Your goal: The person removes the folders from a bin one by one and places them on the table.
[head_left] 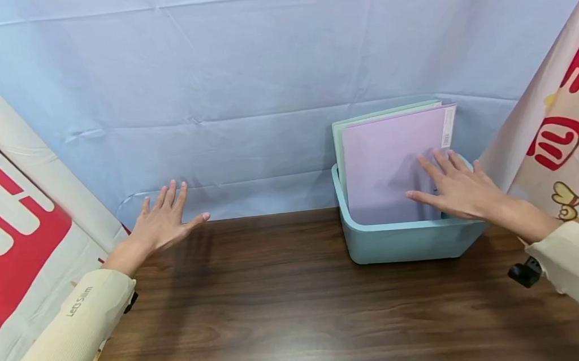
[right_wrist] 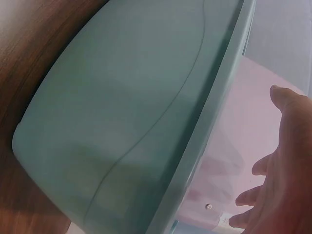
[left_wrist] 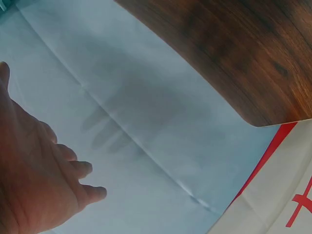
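My left hand [head_left: 162,221] hovers over the left back of the table with its fingers spread, holding nothing. In the left wrist view, that hand [left_wrist: 44,165] shows its palm side against the blue cloth. My right hand [head_left: 461,187], fingers also spread, is above the teal bin [head_left: 406,242] at the right. A purple folder [head_left: 390,161] stands upright in the bin, with a green folder [head_left: 338,148] behind it. In the right wrist view, the hand [right_wrist: 287,161] is in front of the purple folder [right_wrist: 234,126], beyond the bin's rim [right_wrist: 209,126].
A dark wood-grain table [head_left: 258,296] spreads under both arms. Behind it hangs a pale blue cloth [head_left: 241,82]. Printed cloths with red characters stand at the left [head_left: 22,224] and right [head_left: 570,113]. A black wrist device [head_left: 525,272] sits below the right sleeve.
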`<action>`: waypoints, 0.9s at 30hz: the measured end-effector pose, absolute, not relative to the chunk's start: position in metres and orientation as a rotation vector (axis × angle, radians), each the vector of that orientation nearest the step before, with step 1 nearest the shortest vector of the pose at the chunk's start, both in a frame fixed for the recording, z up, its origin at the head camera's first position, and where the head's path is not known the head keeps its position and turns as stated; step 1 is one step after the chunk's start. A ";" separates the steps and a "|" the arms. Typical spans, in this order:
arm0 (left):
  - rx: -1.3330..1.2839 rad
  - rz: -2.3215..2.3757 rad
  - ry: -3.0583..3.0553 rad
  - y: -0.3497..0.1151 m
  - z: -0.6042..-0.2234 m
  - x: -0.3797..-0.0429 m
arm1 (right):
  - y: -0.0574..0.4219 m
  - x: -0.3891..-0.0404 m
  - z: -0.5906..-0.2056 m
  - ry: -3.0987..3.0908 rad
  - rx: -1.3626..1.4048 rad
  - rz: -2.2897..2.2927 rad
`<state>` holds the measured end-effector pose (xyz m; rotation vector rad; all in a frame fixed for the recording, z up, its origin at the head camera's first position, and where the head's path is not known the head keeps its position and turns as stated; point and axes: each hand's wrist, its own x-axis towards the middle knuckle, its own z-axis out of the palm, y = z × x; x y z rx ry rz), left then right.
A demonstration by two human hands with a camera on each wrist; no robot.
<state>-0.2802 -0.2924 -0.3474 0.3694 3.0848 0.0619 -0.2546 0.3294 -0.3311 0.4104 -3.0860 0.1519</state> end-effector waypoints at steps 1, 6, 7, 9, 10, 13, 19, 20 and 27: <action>0.375 0.060 3.085 -0.292 -0.348 -0.280 | 0.331 -0.254 -0.331 -3.086 0.412 0.157; 0.401 0.056 3.095 -0.290 -0.348 -0.281 | 0.337 -0.253 -0.331 -3.082 0.413 0.151; 0.406 0.056 3.098 -0.289 -0.348 -0.281 | 0.338 -0.253 -0.331 -3.081 0.412 0.154; 0.417 0.056 3.102 -0.287 -0.349 -0.282 | 0.341 -0.253 -0.331 -3.082 0.405 0.162; 0.422 0.057 3.103 -0.287 -0.349 -0.282 | 0.343 -0.253 -0.331 -3.082 0.401 0.169; 0.440 0.064 3.104 -0.284 -0.349 -0.283 | 0.348 -0.253 -0.333 -3.083 0.392 0.181; 0.455 0.069 3.103 -0.280 -0.350 -0.285 | 0.360 -0.252 -0.336 -3.079 0.384 0.188; 0.457 0.069 3.102 -0.279 -0.351 -0.286 | 0.362 -0.252 -0.336 -3.080 0.384 0.189; 0.485 0.092 3.107 -0.273 -0.354 -0.286 | 0.370 -0.252 -0.337 -3.087 0.373 0.187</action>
